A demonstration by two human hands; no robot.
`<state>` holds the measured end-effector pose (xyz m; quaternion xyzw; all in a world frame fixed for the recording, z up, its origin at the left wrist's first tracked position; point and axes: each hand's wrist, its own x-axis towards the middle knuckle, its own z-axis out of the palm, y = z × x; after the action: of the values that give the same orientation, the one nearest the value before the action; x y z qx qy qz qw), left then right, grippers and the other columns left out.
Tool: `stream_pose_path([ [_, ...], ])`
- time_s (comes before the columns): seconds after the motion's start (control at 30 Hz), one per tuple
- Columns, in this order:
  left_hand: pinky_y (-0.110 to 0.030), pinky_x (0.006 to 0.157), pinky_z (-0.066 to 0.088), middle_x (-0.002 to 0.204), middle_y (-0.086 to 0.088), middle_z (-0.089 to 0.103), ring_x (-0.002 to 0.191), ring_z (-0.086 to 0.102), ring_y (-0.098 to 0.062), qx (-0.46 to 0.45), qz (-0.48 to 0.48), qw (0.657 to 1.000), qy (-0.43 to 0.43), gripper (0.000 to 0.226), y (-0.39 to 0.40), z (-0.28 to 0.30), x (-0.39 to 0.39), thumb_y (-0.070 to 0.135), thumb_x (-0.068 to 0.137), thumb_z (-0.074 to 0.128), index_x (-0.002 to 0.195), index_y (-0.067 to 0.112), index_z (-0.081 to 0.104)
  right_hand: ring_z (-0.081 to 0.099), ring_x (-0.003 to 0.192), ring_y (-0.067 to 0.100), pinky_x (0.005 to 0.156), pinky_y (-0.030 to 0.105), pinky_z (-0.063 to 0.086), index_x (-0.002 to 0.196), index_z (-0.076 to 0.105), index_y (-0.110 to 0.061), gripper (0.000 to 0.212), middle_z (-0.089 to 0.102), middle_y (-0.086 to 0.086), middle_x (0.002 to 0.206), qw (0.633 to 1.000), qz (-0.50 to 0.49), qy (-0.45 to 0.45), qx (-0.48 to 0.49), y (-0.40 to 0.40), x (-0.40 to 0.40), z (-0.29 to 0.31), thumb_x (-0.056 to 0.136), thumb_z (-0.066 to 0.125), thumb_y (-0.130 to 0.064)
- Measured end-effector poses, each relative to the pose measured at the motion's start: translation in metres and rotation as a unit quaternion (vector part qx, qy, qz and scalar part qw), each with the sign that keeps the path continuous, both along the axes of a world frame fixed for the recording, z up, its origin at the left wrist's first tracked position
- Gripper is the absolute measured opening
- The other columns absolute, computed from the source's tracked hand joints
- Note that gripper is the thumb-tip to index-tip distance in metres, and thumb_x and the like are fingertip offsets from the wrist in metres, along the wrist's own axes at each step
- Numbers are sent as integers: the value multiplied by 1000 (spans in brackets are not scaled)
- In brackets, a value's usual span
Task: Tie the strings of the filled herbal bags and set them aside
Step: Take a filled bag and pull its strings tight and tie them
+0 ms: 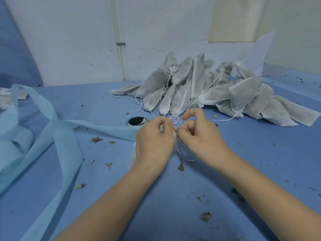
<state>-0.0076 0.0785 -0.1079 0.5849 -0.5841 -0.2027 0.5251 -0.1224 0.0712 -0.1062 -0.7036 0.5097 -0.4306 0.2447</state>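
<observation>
Your left hand [154,136] and right hand [199,134] pinch the string [175,121] of a white bag [132,157], fingers curled tight, near the pile of bags [208,91].

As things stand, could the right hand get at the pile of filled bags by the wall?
Probably yes, once freed. The right hand is pinching the string of the bag both hands hold; the pile of filled bags lies just beyond, with only bare blue table between.
</observation>
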Motion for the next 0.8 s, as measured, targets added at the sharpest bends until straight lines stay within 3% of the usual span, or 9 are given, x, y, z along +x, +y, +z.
stream_pose_path([
  [0.1, -5, 68, 35, 73, 16, 66, 79, 57, -4, 15, -21, 999, 47, 23, -1, 2, 3, 21, 93, 51, 74, 24, 63, 44, 48, 1, 53, 17, 35, 89, 52, -27, 13, 51, -14, 52, 997, -12, -53, 58, -4, -6, 1, 87, 62, -20],
  [0.17, -12, 74, 39, 73, 15, 66, 82, 60, -8, 17, -40, 996, 73, 24, -1, 2, 4, 21, 93, 52, 71, 27, 60, 40, 44, 1, 52, 17, 32, 86, 65, -24, 3, 50, -16, 52, 990, 5, -90, 109, -5, -10, 2, 88, 64, -25],
  [0.23, -23, 82, 43, 77, 11, 67, 87, 62, -13, 12, -67, 994, 90, 23, 0, 1, 5, 20, 93, 53, 72, 29, 60, 38, 40, 0, 47, 12, 29, 87, 73, -21, 11, 49, -18, 46, 987, 28, -95, 123, -5, -13, 3, 90, 64, -27],
  [0.3, -23, 84, 45, 79, 12, 68, 89, 62, -11, 12, -107, 990, 95, 20, 2, 1, 7, 20, 93, 54, 76, 29, 63, 35, 35, 1, 40, 8, 26, 88, 76, -17, 15, 45, -18, 39, 986, 42, -100, 125, -4, -15, 7, 89, 65, -26],
  [0.4, -10, 73, 40, 75, 20, 65, 77, 56, 5, 2, -146, 988, 43, 15, 6, 3, 10, 26, 91, 56, 80, 29, 67, 24, 42, 6, 43, 13, 23, 86, 78, -15, 17, 33, -14, 45, 979, 40, -132, 149, -7, -21, 10, 82, 71, -30],
  [0.53, -32, 82, 42, 84, 0, 65, 83, 57, -16, -99, -65, 981, -152, 16, 8, 1, 8, 19, 93, 55, 88, 16, 69, 24, 49, 9, 46, 18, 20, 85, 76, -6, 16, 33, -9, 53, 958, 58, -213, 182, -9, -21, 11, 80, 72, -20],
  [0.67, -38, 83, 40, 84, -1, 64, 84, 56, -21, -100, 3, 979, -179, 18, 9, 3, 5, 18, 94, 51, 87, 13, 67, 26, 51, 9, 43, 18, 21, 61, 72, -15, 21, 41, -6, 57, 936, 103, -273, 198, -7, -17, 14, 72, 73, -33],
  [0.8, -37, 86, 40, 88, -2, 65, 88, 57, -21, -76, 27, 985, -150, 21, 9, 2, 6, 24, 95, 49, 91, 12, 66, 26, 48, 7, 43, 13, 25, 83, 79, -13, 13, 36, -14, 46, 966, 50, -206, 151, -4, -12, 9, 76, 75, -24],
])
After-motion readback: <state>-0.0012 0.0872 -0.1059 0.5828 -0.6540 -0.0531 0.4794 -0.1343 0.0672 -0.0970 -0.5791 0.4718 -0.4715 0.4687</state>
